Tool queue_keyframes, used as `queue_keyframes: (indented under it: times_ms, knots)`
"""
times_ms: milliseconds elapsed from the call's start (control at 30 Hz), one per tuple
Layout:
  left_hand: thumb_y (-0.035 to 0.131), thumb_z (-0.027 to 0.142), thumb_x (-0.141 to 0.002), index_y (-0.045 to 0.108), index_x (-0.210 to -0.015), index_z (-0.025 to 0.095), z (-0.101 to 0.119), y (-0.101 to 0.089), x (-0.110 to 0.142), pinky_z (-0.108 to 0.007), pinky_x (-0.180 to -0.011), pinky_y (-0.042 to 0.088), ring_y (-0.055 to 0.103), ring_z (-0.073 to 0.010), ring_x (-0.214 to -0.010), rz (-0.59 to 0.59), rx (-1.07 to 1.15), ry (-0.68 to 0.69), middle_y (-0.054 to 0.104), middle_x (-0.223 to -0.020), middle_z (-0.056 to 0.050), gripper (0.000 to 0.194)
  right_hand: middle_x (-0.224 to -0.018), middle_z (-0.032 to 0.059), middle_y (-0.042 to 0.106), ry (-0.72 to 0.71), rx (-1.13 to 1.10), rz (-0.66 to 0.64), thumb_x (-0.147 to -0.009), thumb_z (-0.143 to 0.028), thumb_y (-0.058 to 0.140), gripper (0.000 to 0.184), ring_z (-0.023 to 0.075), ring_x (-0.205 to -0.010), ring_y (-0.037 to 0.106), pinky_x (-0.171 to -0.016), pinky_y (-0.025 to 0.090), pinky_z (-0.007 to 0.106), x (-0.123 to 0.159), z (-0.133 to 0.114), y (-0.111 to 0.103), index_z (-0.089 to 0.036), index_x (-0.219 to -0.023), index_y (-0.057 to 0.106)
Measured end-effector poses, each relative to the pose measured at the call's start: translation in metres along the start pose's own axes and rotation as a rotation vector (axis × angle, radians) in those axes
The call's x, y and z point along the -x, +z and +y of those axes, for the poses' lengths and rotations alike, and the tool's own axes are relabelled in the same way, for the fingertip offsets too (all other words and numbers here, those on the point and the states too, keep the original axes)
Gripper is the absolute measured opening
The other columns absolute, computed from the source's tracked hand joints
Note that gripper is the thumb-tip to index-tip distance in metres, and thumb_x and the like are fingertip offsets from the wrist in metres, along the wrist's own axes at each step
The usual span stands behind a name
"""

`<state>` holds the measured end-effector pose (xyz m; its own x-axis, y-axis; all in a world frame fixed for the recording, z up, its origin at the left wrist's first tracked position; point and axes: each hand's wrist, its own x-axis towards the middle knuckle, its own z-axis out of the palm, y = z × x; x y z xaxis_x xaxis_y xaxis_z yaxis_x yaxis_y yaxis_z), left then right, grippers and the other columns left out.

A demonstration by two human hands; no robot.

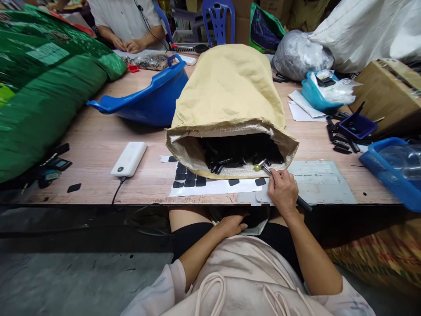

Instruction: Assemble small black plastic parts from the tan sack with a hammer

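My right hand (283, 189) is closed around the black handle (304, 204) of a small hammer with a metal head and a yellow-green face (257, 167). The hammer's head is at the mouth of a tan sack (230, 83), which lies on its side with its opening toward me. Slim black pieces (230, 162) fill the sack. Under the table edge, over my lap, my left hand (230, 226) has its thumb apart and its fingers stretched out, tips partly hidden. Beside it is a dark, grey-edged bag (259, 226).
A white sheet with black square stickers (189, 177) lies before the sack. Left are a white power bank (129, 159), a blue basin (154, 94) and green sacks (59, 105). Right are a grey plate (324, 180), a blue tray (388, 175) and a carton (388, 96). A person sits opposite.
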<state>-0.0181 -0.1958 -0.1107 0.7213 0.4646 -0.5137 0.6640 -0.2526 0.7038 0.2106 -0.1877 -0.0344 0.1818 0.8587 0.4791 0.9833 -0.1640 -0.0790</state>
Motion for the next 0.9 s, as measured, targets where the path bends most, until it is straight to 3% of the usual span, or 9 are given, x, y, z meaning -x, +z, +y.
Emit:
queue_keyframes:
  times_ms: [133,233,333,367,433,500,600,733,900]
  knots:
    - [0.066,0.033,-0.096,0.075,-0.125,0.023,0.041,-0.032,0.02,-0.032,-0.096,0.055,0.074,-0.0237,-0.106,0.009,0.025,0.35,0.079,-0.116,-0.007,0.032,-0.103,0.0082,0.065,0.002,-0.005,-0.007,-0.098,-0.022,0.052,0.034,0.0223,-0.088,0.048,-0.075,0.033,0.035,0.0,0.0,0.0,-0.021,-0.128,0.069]
    - [0.061,0.034,-0.101,0.077,-0.115,0.021,0.064,-0.077,0.026,-0.028,-0.086,0.055,0.072,-0.0183,-0.091,0.341,0.088,0.532,0.079,-0.104,-0.005,0.025,-0.102,0.0087,0.064,0.007,-0.011,-0.015,-0.097,-0.022,0.053,0.035,0.0225,-0.088,0.048,-0.075,0.034,0.036,0.0,0.001,0.0,-0.021,-0.127,0.069]
    - [0.059,0.032,-0.102,0.076,-0.114,0.02,0.064,-0.126,0.015,-0.037,-0.093,0.055,0.067,-0.0221,-0.094,0.885,-0.03,0.386,0.075,-0.107,-0.009,0.024,-0.102,0.0089,0.064,0.006,-0.018,-0.006,-0.097,-0.022,0.053,0.034,0.0228,-0.089,0.048,-0.075,0.034,0.036,0.0,0.001,0.0,-0.021,-0.127,0.069]
    - [0.061,0.031,-0.1,0.075,-0.114,0.02,0.059,-0.14,0.009,-0.042,-0.098,0.053,0.066,-0.0252,-0.1,1.016,-0.095,0.291,0.073,-0.109,-0.01,0.023,-0.102,0.0091,0.064,0.006,-0.023,-0.006,-0.097,-0.022,0.052,0.034,0.0229,-0.089,0.048,-0.075,0.035,0.036,0.0,0.0,0.0,-0.021,-0.126,0.069]
    - [0.067,0.032,-0.097,0.075,-0.109,0.021,0.048,-0.161,-0.004,-0.049,-0.105,0.05,0.061,-0.0316,-0.111,1.132,-0.201,0.114,0.068,-0.111,-0.012,0.019,-0.103,0.0094,0.064,0.008,-0.034,-0.011,-0.095,-0.021,0.053,0.035,0.023,-0.09,0.048,-0.075,0.035,0.036,0.0,0.0,0.001,-0.021,-0.126,0.069]
    - [0.071,0.034,-0.094,0.075,-0.099,0.021,0.038,-0.17,-0.012,-0.052,-0.105,0.049,0.057,-0.0357,-0.117,1.128,-0.251,0.009,0.065,-0.111,-0.013,0.015,-0.103,0.0095,0.063,0.011,-0.036,-0.015,-0.095,-0.021,0.053,0.035,0.023,-0.089,0.047,-0.075,0.035,0.036,0.0,0.0,0.001,-0.021,-0.126,0.069]
    - [0.072,0.033,-0.093,0.074,-0.092,0.021,0.033,-0.168,-0.006,-0.05,-0.101,0.049,0.055,-0.0364,-0.115,1.11,-0.281,-0.016,0.064,-0.109,-0.013,0.013,-0.102,0.009,0.064,0.009,-0.025,-0.008,-0.097,-0.022,0.052,0.034,0.0227,-0.088,0.047,-0.074,0.034,0.036,0.0,0.0,0.0,-0.021,-0.126,0.069]
    - [0.068,0.031,-0.097,0.073,-0.103,0.021,0.039,-0.151,0.015,-0.045,-0.095,0.049,0.057,-0.0293,-0.102,1.103,-0.253,0.155,0.068,-0.103,-0.009,0.013,-0.103,0.0089,0.065,0.011,-0.032,-0.013,-0.099,-0.023,0.051,0.034,0.0225,-0.088,0.049,-0.074,0.034,0.035,0.0,-0.001,-0.002,-0.021,-0.127,0.07]
    - [0.073,0.029,-0.094,0.073,-0.102,0.021,0.046,-0.126,0.004,-0.039,-0.092,0.048,0.058,-0.0233,-0.095,0.837,-0.161,0.377,0.071,-0.1,-0.005,0.012,-0.101,0.0085,0.063,0.031,-0.072,-0.05,-0.101,-0.024,0.05,0.034,0.0223,-0.088,0.048,-0.074,0.036,0.034,-0.002,0.002,0.001,-0.023,-0.129,0.069]
